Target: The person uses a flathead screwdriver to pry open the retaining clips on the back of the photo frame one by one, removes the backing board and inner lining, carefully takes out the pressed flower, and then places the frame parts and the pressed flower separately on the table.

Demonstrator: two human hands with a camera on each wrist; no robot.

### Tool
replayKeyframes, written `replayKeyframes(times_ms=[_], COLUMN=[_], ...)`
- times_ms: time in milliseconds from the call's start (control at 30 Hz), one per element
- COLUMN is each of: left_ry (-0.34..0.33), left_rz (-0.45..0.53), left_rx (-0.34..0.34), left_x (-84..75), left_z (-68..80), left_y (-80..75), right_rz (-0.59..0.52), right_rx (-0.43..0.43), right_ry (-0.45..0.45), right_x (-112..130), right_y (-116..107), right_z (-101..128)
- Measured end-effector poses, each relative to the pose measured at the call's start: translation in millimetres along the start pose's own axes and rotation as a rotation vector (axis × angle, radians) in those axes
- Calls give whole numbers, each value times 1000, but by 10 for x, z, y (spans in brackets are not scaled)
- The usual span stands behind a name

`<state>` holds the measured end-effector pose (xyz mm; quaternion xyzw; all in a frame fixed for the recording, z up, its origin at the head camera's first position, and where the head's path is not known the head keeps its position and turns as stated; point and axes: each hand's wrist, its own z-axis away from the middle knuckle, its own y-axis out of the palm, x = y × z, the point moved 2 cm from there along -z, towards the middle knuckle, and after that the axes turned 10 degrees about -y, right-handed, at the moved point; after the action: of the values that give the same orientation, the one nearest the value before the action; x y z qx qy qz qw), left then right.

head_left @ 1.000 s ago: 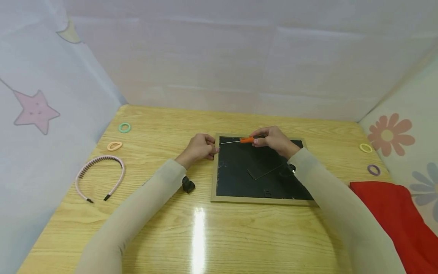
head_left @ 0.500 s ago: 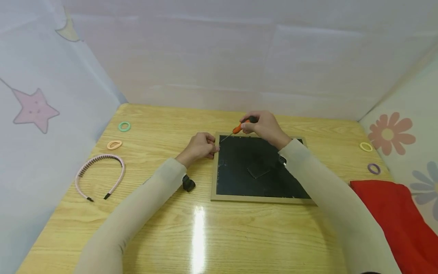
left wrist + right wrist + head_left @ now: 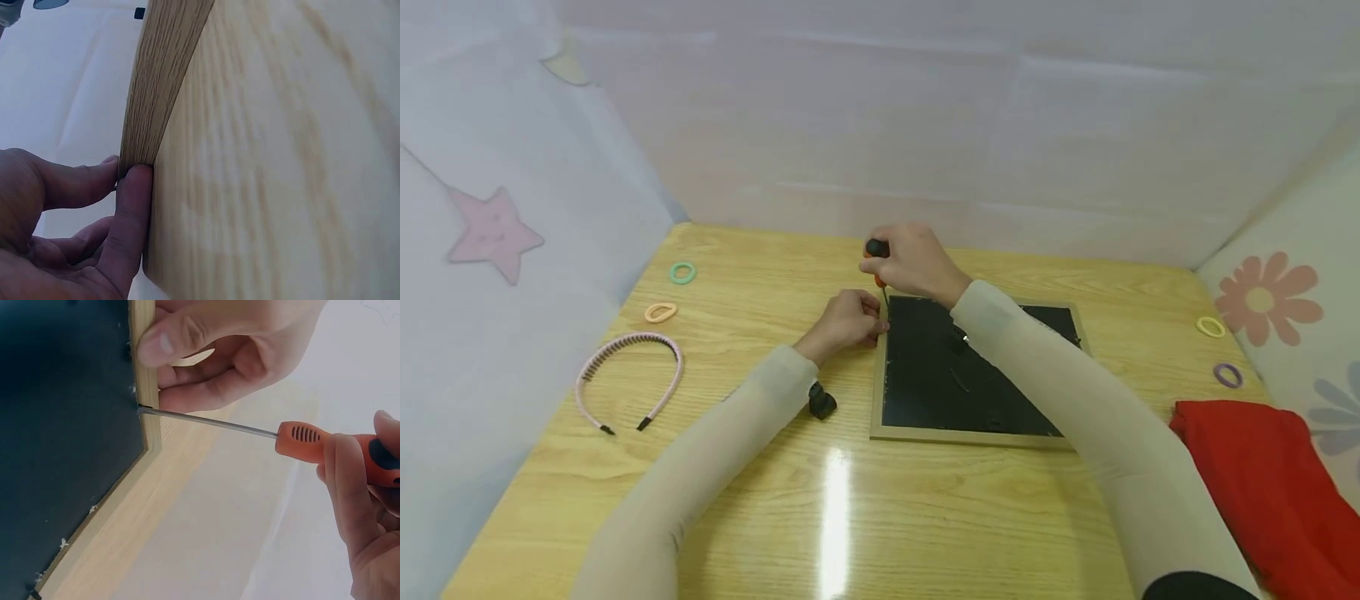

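My left hand (image 3: 847,319) grips the picture frame (image 3: 958,434) by its left rim, close to the far left corner, the thumb on the rim's face and fingers at its outer side. The frame lies on the wooden table (image 3: 760,517), its black backing (image 3: 936,387) facing up. In my right hand (image 3: 912,260), above that same corner, my fingers are wrapped round the orange handle of a screwdriver (image 3: 303,442). Its thin metal shaft crosses the left rim, and the tip meets the seam between rim and backing, just beside my left hand. Well to the left of the frame are a pink headband (image 3: 640,337), an orange ring (image 3: 659,320) and a green ring (image 3: 683,282); to its right are a yellow ring (image 3: 1213,335), a purple ring (image 3: 1229,385) and, nearer me, a red cloth (image 3: 1262,483).
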<state>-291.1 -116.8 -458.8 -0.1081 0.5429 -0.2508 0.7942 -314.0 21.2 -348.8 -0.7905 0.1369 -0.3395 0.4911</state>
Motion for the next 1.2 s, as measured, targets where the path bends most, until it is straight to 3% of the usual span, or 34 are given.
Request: replayKeyframes(times_ms=[167, 300, 533, 700, 900, 1200], left_ry=[-6, -6, 143, 181, 193, 209], left_rz=[-15, -38, -295, -363, -448, -460], left_rx=[27, 57, -148, -128, -111, -104], left_x=[-19, -86, -329, -411, -374, -244], left_z=[-19, -27, -187, -342, -397, -327], left_y=[6, -34, -126, -57, 9, -95], right_rz=[-15, -62, -296, -505, -742, -874], right_rx=[5, -13, -211, -322, -396, -427], right_ry=[-8, 54, 248, 382, 382, 381], right_x=[-30, -165, -645, -965, -1049, -987], right_y=[-13, -99, -403, -413, -348, -321], right_z=[14, 122, 582, 1010, 1317, 1618])
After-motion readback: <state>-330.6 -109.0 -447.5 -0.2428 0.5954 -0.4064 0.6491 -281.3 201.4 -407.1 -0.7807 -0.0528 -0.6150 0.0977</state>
